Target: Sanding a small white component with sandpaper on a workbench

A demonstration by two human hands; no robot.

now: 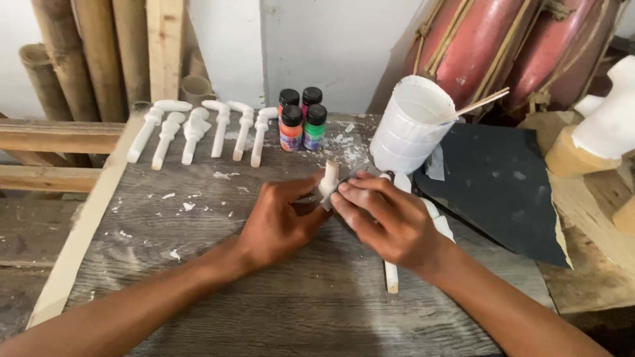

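Weathered grey tabletop (278,311) nearest, forearms crossing it. Left hand (278,221) clamped on small white carved piece (328,182), held mid-tabletop with long axis near upright. Right hand (383,221) closed, fingers (350,198) pressing grey abrasive scrap against piece from the right. Both hands touching piece. White carved pegs (198,132) and paint bottles (301,119) well beyond.

Behind the grey weathered table (278,311), six white carved pieces (198,129) lie left of the paint bottles (302,119), which have black caps and orange, green and pink paint. A white cup (407,129) and a black sheet (496,185) are right of them.
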